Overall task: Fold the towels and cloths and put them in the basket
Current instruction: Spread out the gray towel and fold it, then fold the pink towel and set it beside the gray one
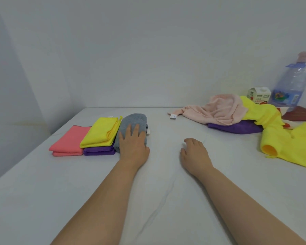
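Left hand [133,142]: flat, fingers straight, palm pressing down on the folded grey towel [134,119]. The towel lies under the palm and just past the fingertips, on the bed [95,200].
Right hand [194,152]: rests on the sheet, fingers loosely bent, holding nothing.

Outboard of the left hand, touching the grey towel: folded yellow cloth [101,133] stacked on folded purple cloth [98,150]. Folded pink cloth [69,142] sits just beyond those two.

Well out to the right of the right hand: unfolded heap. Pale pink towel [219,110] lies over a crumpled purple cloth [237,128], and the loose yellow cloth [290,147] sprawls nearest that hand. Basket not in view.

Handling, as judged:
- Grey towel looks thick, soft and springy. It bulges rather than lying flat, so it probably opens if released without a firm press.
- All pieces light and limp, with no rigidity. A one-point pinch would let the folds fall out.
- Folded pieces: best lifted with fingers under the bottom layer and thumb on top, near the folded edge.
- Loose yellow cloth: take it by two adjacent corners to spread it. The microfibre is likely to cling to the sheet rather than slide.
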A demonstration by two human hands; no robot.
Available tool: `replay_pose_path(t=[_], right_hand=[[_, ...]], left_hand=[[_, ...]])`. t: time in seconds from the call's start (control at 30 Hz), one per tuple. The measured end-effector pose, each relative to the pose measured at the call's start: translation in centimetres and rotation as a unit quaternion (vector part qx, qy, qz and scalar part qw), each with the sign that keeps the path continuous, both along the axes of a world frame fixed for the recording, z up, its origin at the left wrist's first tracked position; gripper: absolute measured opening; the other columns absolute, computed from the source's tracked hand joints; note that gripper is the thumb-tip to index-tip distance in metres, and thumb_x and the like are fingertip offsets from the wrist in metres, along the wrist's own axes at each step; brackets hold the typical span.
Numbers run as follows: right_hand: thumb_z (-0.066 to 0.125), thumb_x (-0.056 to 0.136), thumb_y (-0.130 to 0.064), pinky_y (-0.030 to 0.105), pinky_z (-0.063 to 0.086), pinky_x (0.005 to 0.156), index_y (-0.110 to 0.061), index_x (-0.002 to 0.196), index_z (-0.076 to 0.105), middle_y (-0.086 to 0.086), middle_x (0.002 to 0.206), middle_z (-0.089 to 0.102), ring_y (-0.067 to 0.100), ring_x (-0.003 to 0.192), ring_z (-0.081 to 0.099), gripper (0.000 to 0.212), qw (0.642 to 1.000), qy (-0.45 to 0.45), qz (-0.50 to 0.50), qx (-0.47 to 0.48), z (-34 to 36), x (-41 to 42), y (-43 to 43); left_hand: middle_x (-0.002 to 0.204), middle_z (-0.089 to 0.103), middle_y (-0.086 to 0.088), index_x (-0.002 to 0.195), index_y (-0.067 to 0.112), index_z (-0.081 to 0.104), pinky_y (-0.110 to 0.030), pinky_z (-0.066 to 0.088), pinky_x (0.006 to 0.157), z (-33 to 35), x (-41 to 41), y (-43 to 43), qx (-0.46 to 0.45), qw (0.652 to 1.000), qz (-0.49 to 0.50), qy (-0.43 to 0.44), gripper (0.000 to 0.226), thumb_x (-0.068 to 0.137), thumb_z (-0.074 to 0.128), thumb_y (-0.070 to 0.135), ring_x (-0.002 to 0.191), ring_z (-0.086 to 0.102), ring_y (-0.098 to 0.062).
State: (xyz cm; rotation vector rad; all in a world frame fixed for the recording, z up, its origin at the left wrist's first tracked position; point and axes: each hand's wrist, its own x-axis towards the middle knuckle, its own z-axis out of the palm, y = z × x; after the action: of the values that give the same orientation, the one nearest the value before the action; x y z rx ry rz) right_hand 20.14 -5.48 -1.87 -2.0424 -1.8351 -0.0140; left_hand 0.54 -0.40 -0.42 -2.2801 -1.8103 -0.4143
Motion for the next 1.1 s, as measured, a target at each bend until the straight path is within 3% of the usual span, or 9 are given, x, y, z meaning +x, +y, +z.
replay_pose_path(t=[0.17,0.27,0.37,0.53,0.6,0.73,0.9,1.0,1.1], right_hand=[[0.035,0.098,-0.024,0.034,0.030,0.104,-0.009,0.133,0.042,0.006,0.134,0.046,0.025,0.125,0.039,0.039,0.999,-0.018,-0.037,0.014,0.3,1.5,0.0],[0.035,0.097,-0.023,0.035,0.030,0.102,-0.009,0.131,0.043,0.007,0.131,0.047,0.026,0.122,0.040,0.037,0.996,-0.031,-0.079,0.010,0.3,3.4,0.2],[0.035,0.096,-0.022,0.036,0.031,0.100,-0.007,0.128,0.045,0.010,0.131,0.047,0.028,0.122,0.041,0.036,0.994,-0.018,-0.109,0.001,0.1,4.9,0.9],[0.033,0.092,-0.024,0.039,0.030,0.102,-0.005,0.123,0.050,0.014,0.131,0.048,0.030,0.123,0.040,0.039,0.994,-0.052,-0.095,0.029,0.1,6.2,3.1],[0.026,0.084,-0.028,0.045,0.028,0.105,-0.002,0.119,0.055,0.019,0.134,0.046,0.035,0.125,0.038,0.052,0.992,-0.063,-0.103,0.042,0.3,7.4,4.2],[0.044,0.079,-0.020,0.054,0.020,0.109,-0.004,0.104,0.066,0.024,0.142,0.038,0.041,0.134,0.030,0.037,0.981,-0.090,-0.152,0.078,0.7,10.7,6.5],[0.044,0.090,-0.023,0.053,0.004,0.114,-0.009,0.130,0.051,0.012,0.154,0.021,0.030,0.144,0.009,0.043,0.977,-0.072,-0.198,0.014,0.4,13.0,8.3],[0.045,0.088,-0.018,0.051,0.004,0.115,-0.003,0.135,0.044,0.009,0.146,0.035,0.024,0.141,0.018,0.049,0.979,-0.060,-0.191,0.045,0.6,12.8,8.4],[0.037,0.077,-0.017,0.043,0.022,0.105,0.000,0.111,0.060,0.014,0.120,0.057,0.031,0.122,0.046,0.044,0.977,-0.071,-0.104,0.170,1.1,11.6,7.7]], left_hand=[[0.152,0.032,-0.013,0.138,0.011,0.045,-0.050,0.011,0.116,-0.6,2.9,-0.9,0.099,0.986,-0.134,-0.005,0.053,0.087,0.048,0.025,0.145,0.013,-0.032],[0.157,0.019,-0.009,0.147,0.013,0.030,-0.041,0.004,0.118,-0.9,5.5,-1.3,0.050,0.980,-0.187,-0.037,0.054,0.096,0.039,0.029,0.147,0.004,-0.026],[0.160,0.003,-0.005,0.152,0.019,0.012,-0.038,-0.001,0.118,-1.1,7.8,-0.7,-0.064,0.981,-0.173,-0.064,0.057,0.100,0.030,0.036,0.147,-0.007,-0.021],[0.160,-0.004,-0.004,0.152,0.025,0.006,-0.048,-0.003,0.117,-1.4,11.3,0.8,-0.207,0.974,-0.086,-0.025,0.056,0.100,0.016,0.044,0.147,-0.008,-0.025],[0.160,-0.005,-0.004,0.152,0.027,0.007,-0.050,-0.004,0.117,-1.4,12.0,1.0,-0.209,0.975,-0.073,-0.024,0.056,0.099,0.015,0.046,0.146,-0.008,-0.026],[0.160,-0.003,-0.004,0.151,0.029,0.008,-0.049,-0.003,0.117,-1.7,11.9,1.6,-0.191,0.978,-0.076,-0.030,0.057,0.098,0.017,0.047,0.147,-0.007,-0.026],[0.160,0.000,-0.003,0.151,0.029,0.012,-0.049,-0.002,0.117,-1.8,11.9,1.8,-0.187,0.979,-0.073,-0.043,0.056,0.098,0.021,0.047,0.147,-0.005,-0.025],[0.160,0.004,-0.003,0.150,0.028,0.016,-0.048,-0.001,0.116,-1.7,11.9,1.8,-0.179,0.979,-0.073,-0.057,0.055,0.098,0.024,0.046,0.147,-0.003,-0.024],[0.159,0.012,-0.002,0.149,0.024,0.022,-0.043,0.004,0.117,-1.5,11.9,2.0,-0.160,0.977,-0.070,-0.126,0.053,0.099,0.029,0.040,0.147,0.005,-0.020]])
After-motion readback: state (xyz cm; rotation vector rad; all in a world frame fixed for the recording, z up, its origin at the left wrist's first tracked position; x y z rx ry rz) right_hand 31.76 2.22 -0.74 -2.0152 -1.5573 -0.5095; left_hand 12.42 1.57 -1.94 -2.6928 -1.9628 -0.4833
